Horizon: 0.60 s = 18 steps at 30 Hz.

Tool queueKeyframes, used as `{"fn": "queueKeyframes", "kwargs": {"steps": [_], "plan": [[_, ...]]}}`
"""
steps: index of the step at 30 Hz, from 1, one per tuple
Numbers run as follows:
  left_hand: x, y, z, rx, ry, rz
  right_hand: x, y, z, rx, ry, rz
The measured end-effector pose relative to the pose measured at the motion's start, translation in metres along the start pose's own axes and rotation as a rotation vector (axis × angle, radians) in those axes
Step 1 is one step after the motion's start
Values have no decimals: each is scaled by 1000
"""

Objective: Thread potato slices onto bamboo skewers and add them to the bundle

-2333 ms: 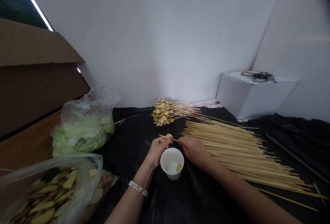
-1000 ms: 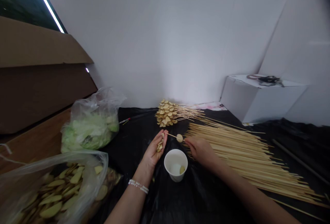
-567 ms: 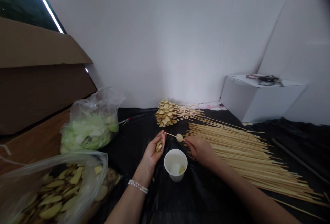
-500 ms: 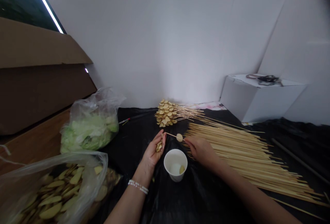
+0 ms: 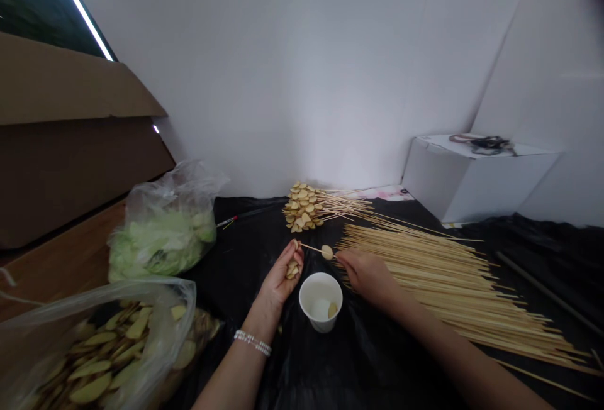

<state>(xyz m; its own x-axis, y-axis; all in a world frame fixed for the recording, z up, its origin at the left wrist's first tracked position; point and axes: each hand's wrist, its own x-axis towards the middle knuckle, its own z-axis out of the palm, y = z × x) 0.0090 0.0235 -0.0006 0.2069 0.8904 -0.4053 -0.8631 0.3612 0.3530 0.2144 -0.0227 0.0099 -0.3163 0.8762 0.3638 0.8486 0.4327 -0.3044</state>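
My left hand (image 5: 278, 284) is cupped palm up above the black sheet, with several small potato slices (image 5: 293, 270) in it and one more at the fingertips. My right hand (image 5: 365, 273) pinches a thin bamboo skewer (image 5: 314, 248) that points left toward my left fingers. One round pale slice (image 5: 327, 251) sits on that skewer, close to my right fingers. Between my hands and just below them stands a white paper cup (image 5: 320, 301) holding a white lump and a slice.
Finished skewers of slices lie in a heap (image 5: 302, 212) at the back, with a wide spread of bare skewers (image 5: 448, 287) at right. Plastic bags of potato slices (image 5: 99, 353) and pale green leaves (image 5: 160, 243) sit at left on a black sheet (image 5: 358, 372).
My left hand has gone from pinching at the skewer to lying cupped with slices in it. The right hand now holds the skewer, which carries one slice.
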Motion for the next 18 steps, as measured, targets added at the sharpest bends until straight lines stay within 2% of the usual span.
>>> {"fn": "queueKeyframes", "kwargs": {"steps": [8,18], "plan": [[1,-1,0,35,4,2,0,-1,1,-27,-39,1],[3,-2,-1,150,-5,84,-1,-2,1,-42,-50,-3]]}}
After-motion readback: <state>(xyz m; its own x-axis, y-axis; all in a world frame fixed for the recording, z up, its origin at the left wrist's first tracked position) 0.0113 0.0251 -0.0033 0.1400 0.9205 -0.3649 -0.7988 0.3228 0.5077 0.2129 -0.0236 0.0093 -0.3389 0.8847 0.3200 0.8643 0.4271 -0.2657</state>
